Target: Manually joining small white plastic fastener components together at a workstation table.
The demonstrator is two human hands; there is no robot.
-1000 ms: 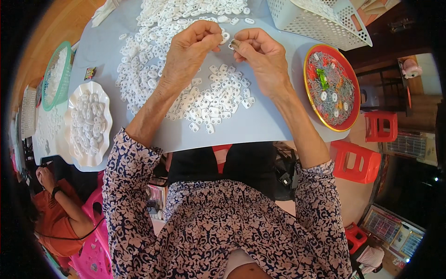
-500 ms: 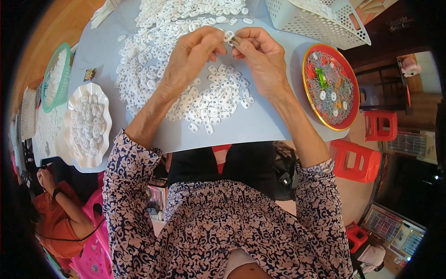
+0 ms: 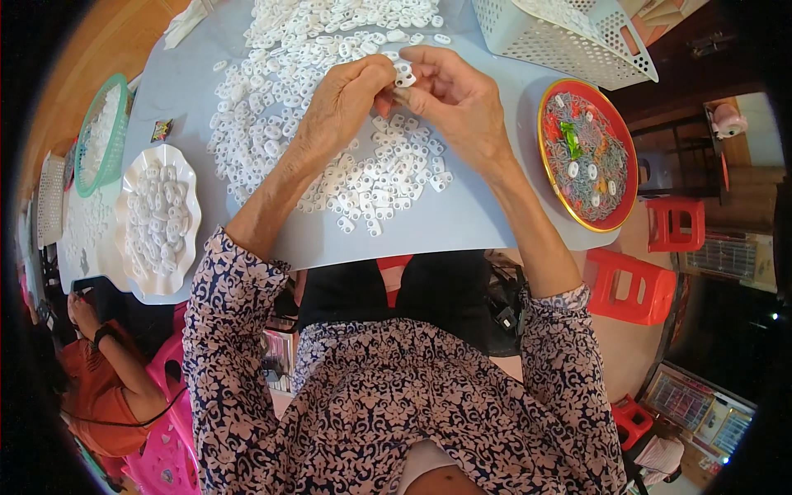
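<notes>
Though small, white piece (image 3: 404, 76) between hands (image 3: 345, 103) (image 3: 464, 103)

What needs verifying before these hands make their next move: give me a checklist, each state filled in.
1. White piece held: ok, in the right hand, where both hands meet.
2. Left hand gripping that piece too: cannot tell; its closed fingers hide the contact.
3. Loose white pieces near the hands: ok, many lie on the table just below them.
4. Red bowl holding gray bits alone: not ok, a green item and a few white pieces are mixed in.
5. Scalloped white dish filled: ok, white pieces are heaped in it.
</notes>
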